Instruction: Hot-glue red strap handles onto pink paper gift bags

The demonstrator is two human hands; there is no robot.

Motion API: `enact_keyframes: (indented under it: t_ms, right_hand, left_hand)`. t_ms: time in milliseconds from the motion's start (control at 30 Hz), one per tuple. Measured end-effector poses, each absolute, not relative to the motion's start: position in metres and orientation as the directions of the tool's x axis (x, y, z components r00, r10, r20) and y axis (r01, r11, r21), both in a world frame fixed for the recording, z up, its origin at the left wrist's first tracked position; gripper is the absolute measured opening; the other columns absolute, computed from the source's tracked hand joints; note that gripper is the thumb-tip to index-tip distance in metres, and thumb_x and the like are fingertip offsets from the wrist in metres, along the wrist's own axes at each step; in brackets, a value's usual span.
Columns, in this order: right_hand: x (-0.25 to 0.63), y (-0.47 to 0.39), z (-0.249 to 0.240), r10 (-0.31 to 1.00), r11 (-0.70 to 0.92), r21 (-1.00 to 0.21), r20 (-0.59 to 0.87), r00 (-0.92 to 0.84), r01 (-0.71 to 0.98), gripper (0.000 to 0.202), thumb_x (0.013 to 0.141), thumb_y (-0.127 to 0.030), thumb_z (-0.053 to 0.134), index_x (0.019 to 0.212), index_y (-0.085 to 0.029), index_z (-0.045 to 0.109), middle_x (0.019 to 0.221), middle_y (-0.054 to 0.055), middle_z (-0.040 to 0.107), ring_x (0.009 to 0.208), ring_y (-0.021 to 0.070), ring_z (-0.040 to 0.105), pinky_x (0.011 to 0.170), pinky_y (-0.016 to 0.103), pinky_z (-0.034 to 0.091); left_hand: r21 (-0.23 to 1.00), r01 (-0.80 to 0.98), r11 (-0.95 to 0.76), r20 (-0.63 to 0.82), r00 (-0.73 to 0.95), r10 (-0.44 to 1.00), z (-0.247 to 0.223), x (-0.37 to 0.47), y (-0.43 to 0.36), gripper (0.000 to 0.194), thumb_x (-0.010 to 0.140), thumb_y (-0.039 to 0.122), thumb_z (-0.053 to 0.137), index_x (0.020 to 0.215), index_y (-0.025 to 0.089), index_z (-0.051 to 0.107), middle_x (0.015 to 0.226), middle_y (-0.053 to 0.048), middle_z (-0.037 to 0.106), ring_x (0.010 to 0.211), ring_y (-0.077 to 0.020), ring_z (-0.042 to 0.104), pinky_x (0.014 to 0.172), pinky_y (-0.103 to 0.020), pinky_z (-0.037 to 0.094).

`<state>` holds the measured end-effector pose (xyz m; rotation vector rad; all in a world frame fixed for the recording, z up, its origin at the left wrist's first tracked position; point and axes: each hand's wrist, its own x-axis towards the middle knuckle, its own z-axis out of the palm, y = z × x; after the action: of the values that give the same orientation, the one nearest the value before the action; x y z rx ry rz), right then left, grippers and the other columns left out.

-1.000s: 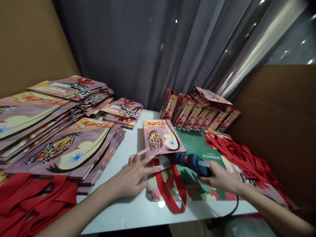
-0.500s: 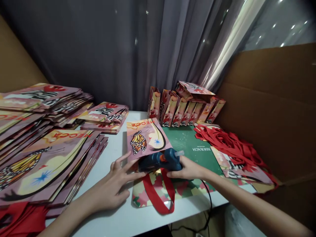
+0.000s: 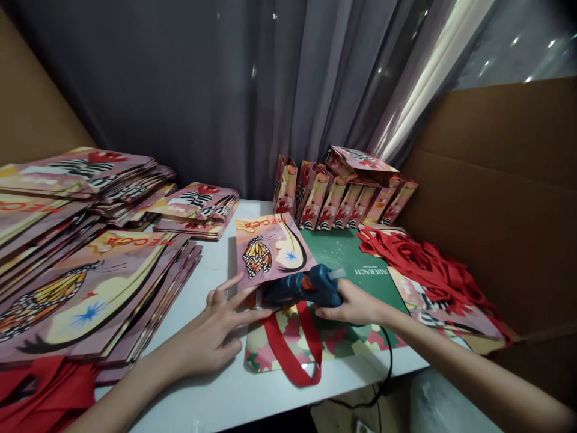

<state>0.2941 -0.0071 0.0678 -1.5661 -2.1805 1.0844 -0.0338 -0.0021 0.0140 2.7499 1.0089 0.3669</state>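
Observation:
My right hand [image 3: 356, 304] is closed around a blue hot glue gun [image 3: 321, 286] with a clear glue stick sticking out of its back end. Its nozzle points left, at the near edge of a MECCA paper bag [image 3: 270, 249] printed with a butterfly. At that bag's near left corner, my left hand [image 3: 211, 331] touches the edge with fingers stretched and spread. A red ribbon handle [image 3: 288, 355] loops toward me from beneath the gun. Under the bag lies a green board or large bag [image 3: 356, 252] with a leaf-patterned near strip. The nozzle tip is hard to make out.
Stacks of flat MECCA bags [image 3: 90, 288] fill the left side, with red ribbons [image 3: 49, 391] in front. Several bags [image 3: 331, 201] stand upright at the back. More red ribbons [image 3: 424, 270] lie at right beside a cardboard wall [image 3: 496, 198]. A black cord [image 3: 390, 355] hangs over the table edge.
The glue gun and my right hand have shifted slightly right along the bag's near edge. My left hand stays at the bag's corner. The whole view has moved a little.

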Motion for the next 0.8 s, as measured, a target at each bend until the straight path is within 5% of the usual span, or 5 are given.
enact_keyframes:
  t_ms: [800]
  right_hand:
    - [0.308, -0.016, 0.105, 0.927, 0.092, -0.411, -0.297, -0.229, 0.907, 0.027, 0.078, -0.042, 0.063, 0.074, -0.018, 0.05, 0.065, -0.003, 0.045, 0.058, 0.0109, 0.038, 0.051, 0.023, 0.03]
  left_hand:
    - [0.319, 0.631, -0.707, 0.118, 0.714, 0.691, 0.028, -0.024, -0.006, 0.071, 0.073, 0.009, 0.053, 0.133, 0.047, 0.055, 0.158, 0.002, 0.032, 0.147, -0.0439, 0.012, 0.104, -0.067, 0.037]
